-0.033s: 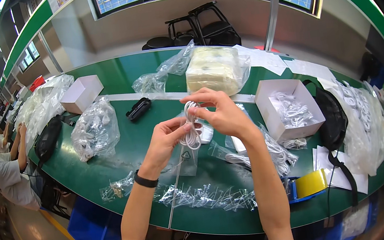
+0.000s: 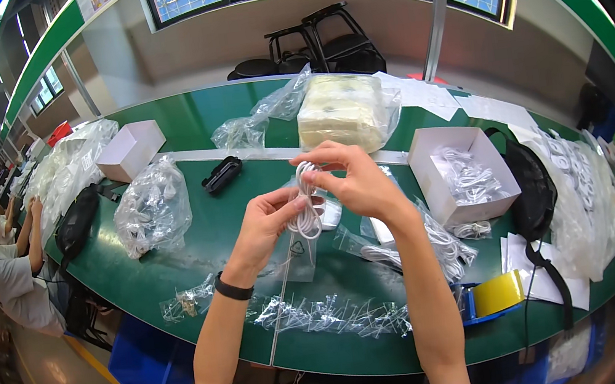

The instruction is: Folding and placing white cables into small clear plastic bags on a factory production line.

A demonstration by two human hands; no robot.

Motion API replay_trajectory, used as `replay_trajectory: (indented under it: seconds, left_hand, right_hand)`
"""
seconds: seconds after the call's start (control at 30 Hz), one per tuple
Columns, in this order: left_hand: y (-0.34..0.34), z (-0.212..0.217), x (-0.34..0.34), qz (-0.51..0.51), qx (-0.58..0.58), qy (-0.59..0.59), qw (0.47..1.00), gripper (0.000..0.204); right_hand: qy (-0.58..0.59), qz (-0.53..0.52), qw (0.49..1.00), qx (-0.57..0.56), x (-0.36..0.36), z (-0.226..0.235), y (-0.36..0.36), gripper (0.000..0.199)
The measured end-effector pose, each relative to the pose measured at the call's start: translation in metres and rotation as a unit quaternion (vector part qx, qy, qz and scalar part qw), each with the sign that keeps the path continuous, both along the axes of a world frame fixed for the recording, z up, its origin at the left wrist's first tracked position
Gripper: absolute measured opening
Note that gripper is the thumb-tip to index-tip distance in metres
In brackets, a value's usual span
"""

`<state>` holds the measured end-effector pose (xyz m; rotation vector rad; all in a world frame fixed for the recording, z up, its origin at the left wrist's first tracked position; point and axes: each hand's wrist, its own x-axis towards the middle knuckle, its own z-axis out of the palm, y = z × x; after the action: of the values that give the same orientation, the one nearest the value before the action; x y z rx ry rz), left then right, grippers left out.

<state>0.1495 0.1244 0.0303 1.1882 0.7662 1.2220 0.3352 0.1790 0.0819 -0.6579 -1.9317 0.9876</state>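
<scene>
A small coiled white cable (image 2: 307,224) hangs upright between my two hands over the middle of the table. My left hand (image 2: 261,222) pinches the coil from its left side with thumb and fingertips. At the coil's top, my right hand (image 2: 355,182) grips the loops between thumb and fingers. Just behind the coil lies a white plug-like piece (image 2: 330,214), partly hidden. A clear plastic bag (image 2: 302,262) lies flat beneath the hands. To the right of it, bundled white cables (image 2: 445,248) rest partly behind my right forearm.
Several shiny thin strips (image 2: 331,318) lie along the near edge. An open white box (image 2: 471,210) of cables stands right, near a yellow tape roll (image 2: 498,294). Bagged parts (image 2: 152,207) and a black case (image 2: 222,175) sit left. A co-worker (image 2: 15,281) is at far left.
</scene>
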Motion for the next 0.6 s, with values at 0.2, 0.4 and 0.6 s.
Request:
replay_trajectory:
  seconds: [0.2,0.4,0.6]
  left_hand:
    - [-0.0036,0.0087,0.0080,0.018,-0.008,-0.062,0.998,0.032]
    - [-0.0032,0.0065,0.0030,-0.010,0.002,0.035,0.999,0.031]
    - [-0.0025,0.0027,0.0055,0.023,0.015,0.033,0.999,0.029]
  right_hand:
    - [0.031,-0.030,0.999,0.023,-0.0019,0.0067,-0.0023,0.021]
    - [-0.029,-0.068,0.994,0.085,0.0035,0.0087,-0.0024,0.021]
    - [-0.075,-0.063,0.992,0.079,0.0038,0.0063,-0.0035,0.022]
